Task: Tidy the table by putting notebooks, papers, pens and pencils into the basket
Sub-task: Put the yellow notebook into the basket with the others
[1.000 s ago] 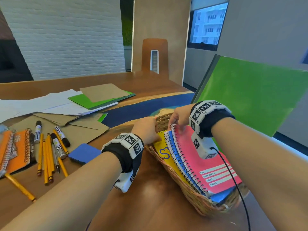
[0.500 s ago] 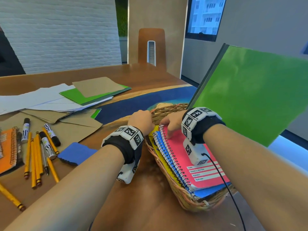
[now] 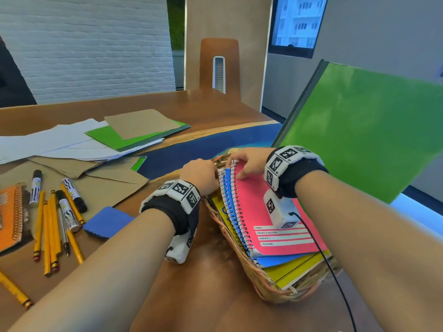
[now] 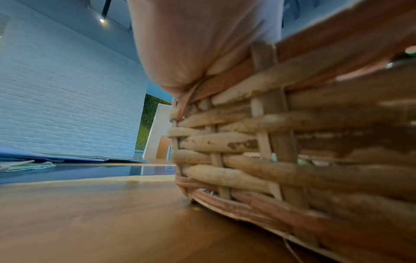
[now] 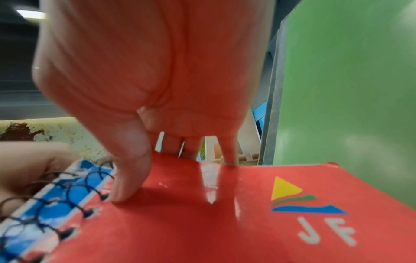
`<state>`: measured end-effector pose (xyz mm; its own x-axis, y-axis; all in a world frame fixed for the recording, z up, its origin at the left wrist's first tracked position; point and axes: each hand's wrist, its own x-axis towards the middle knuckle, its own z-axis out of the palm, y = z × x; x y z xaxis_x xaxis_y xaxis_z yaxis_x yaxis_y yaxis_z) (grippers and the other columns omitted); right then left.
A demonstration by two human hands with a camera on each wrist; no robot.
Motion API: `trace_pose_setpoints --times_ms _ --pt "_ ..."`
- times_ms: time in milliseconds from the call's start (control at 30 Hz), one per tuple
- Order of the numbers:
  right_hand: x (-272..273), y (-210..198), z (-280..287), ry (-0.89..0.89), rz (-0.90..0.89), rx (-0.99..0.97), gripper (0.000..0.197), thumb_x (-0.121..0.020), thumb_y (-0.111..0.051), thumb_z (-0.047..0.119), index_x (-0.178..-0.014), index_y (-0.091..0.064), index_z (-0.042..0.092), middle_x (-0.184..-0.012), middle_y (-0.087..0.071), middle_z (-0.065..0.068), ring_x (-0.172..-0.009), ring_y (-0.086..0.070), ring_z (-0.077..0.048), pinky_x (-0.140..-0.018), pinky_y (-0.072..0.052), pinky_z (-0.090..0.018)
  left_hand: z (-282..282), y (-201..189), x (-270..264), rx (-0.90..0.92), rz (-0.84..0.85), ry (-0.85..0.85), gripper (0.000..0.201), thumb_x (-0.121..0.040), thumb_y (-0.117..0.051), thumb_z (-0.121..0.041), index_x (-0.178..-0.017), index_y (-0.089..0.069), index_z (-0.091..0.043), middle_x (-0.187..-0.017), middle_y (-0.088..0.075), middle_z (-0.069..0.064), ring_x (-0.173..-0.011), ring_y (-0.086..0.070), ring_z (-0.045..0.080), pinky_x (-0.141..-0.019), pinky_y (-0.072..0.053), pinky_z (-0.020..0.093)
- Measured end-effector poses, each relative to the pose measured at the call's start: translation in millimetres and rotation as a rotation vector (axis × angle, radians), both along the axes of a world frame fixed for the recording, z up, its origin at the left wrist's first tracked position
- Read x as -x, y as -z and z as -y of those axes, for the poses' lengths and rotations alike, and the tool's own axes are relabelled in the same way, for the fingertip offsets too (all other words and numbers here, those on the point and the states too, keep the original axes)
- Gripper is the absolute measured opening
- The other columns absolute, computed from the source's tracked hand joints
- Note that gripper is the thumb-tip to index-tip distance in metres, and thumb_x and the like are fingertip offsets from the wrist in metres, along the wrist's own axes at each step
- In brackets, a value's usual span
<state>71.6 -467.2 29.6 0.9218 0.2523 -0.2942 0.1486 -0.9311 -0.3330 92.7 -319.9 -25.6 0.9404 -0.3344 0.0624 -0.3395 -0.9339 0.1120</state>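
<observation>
Bare forearms are seen, no sleeves worn. Each wrist is wrapped by a black fabric band, ringed with white blocks printed with black-and-white square marker codes. A white boxy camera unit, also stamped with marker codes, is slung beneath each band. From the unit under the right hand, a thin black cable is trailed. The left hand is left ungloved, as is the right.

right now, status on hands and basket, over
Left hand grips woven wicker basket rim. Right hand pinches pink spiral notebook top edge, inside basket. Yellow pencils and markers left on table.
</observation>
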Motion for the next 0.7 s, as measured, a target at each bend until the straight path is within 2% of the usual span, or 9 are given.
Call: trace_pose_setpoints --times_ms 67,133,200,300,400,467,533,600,700 --pt "-1.0 5.0 -4.7 -0.025 -0.048 0.028 0.035 -0.089 -0.058 0.011 -0.122 -0.054 0.021 -0.107 -0.058 0.002 -0.094 -0.055 -0.014 -0.075 -0.045 -0.023 -0.8 1.4 -1.0 0.005 0.001 0.008 0.033 -0.090 -0.053 -0.048 -0.102 -0.068 -0.022 -0.088 -0.064 -0.002 -0.079 -0.057 0.017 -0.065 -0.043 0.027" --pt "-1.4 9.8 -9.2 -0.037 -0.105 0.046 0.041 -0.087 -0.059 0.008 -0.126 -0.052 0.020 -0.114 -0.060 -0.003 -0.093 -0.055 -0.014 -0.072 -0.046 -0.021 -1.5 2.9 -2.2 0.024 -0.003 0.016 0.029 -0.090 -0.054 -0.044 -0.107 -0.070 -0.026 -0.097 -0.068 -0.003 -0.084 -0.060 0.017 -0.065 -0.043 0.026" --pt "-0.3 13.0 -12.2 -0.027 -0.112 0.063 0.049 -0.085 -0.062 0.010 -0.131 -0.049 0.019 -0.123 -0.058 -0.004 -0.097 -0.054 -0.015 -0.078 -0.045 -0.023 -0.6 3.6 -2.5 0.041 -0.009 0.007 0.025 -0.090 -0.056 -0.039 -0.106 -0.070 -0.027 -0.098 -0.069 -0.004 -0.086 -0.061 0.016 -0.066 -0.044 0.026" --pt "1.4 17.1 -9.9 0.041 -0.072 0.070 0.059 -0.082 -0.069 0.015 -0.135 -0.044 0.019 -0.133 -0.051 -0.002 -0.116 -0.052 -0.019 -0.086 -0.039 -0.027 1.1 2.9 -1.1 0.037 -0.014 -0.010 0.021 -0.089 -0.057 -0.034 -0.102 -0.071 -0.025 -0.100 -0.069 -0.002 -0.090 -0.062 0.017 -0.068 -0.046 0.026" --pt "6.2 22.1 -1.7 0.089 -0.060 0.042 0.065 -0.079 -0.074 0.021 -0.137 -0.044 0.018 -0.137 -0.049 -0.002 -0.121 -0.050 -0.021 -0.088 -0.037 -0.027 1.5 2.8 1.6 0.030 -0.012 -0.025 0.020 -0.089 -0.057 -0.028 -0.101 -0.070 -0.020 -0.101 -0.069 0.000 -0.092 -0.063 0.020 -0.073 -0.050 0.028" --pt "11.2 25.9 3.0 0.082 -0.064 0.020 0.071 -0.079 -0.074 0.024 -0.141 -0.041 0.023 -0.140 -0.047 0.001 -0.124 -0.048 -0.020 -0.090 -0.034 -0.025 1.0 3.2 4.6 0.043 0.000 -0.039 0.019 -0.089 -0.056 -0.023 -0.100 -0.070 -0.017 -0.100 -0.069 0.002 -0.092 -0.063 0.021 -0.075 -0.052 0.030" --pt "15.5 28.3 5.2 0.066 -0.076 0.028 0.071 -0.078 -0.074 0.030 -0.141 -0.040 0.031 -0.141 -0.045 0.004 -0.125 -0.046 -0.019 -0.098 -0.034 -0.025 -0.3 3.6 6.7 0.088 0.016 -0.062 0.019 -0.089 -0.054 -0.017 -0.100 -0.070 -0.014 -0.100 -0.068 0.004 -0.091 -0.063 0.023 -0.077 -0.052 0.031" --pt "16.0 29.2 5.0 0.062 -0.125 0.028 0.068 -0.075 -0.076 0.034 -0.135 -0.045 0.037 -0.142 -0.043 0.007 -0.124 -0.047 -0.019 -0.103 -0.036 -0.029 -3.2 3.9 8.7 0.153 0.036 -0.084 0.021 -0.089 -0.052 -0.011 -0.101 -0.069 -0.011 -0.101 -0.068 0.007 -0.092 -0.063 0.024 -0.077 -0.052 0.031" --pt "17.5 30.0 3.2 0.045 -0.183 0.032 0.066 -0.073 -0.078 0.034 -0.133 -0.049 0.036 -0.149 -0.033 0.010 -0.131 -0.041 -0.019 -0.108 -0.032 -0.033 -5.3 5.1 10.6 0.275 0.059 -0.102 0.024 -0.089 -0.048 -0.005 -0.101 -0.068 -0.009 -0.101 -0.068 0.010 -0.093 -0.063 0.026 -0.079 -0.052 0.033"
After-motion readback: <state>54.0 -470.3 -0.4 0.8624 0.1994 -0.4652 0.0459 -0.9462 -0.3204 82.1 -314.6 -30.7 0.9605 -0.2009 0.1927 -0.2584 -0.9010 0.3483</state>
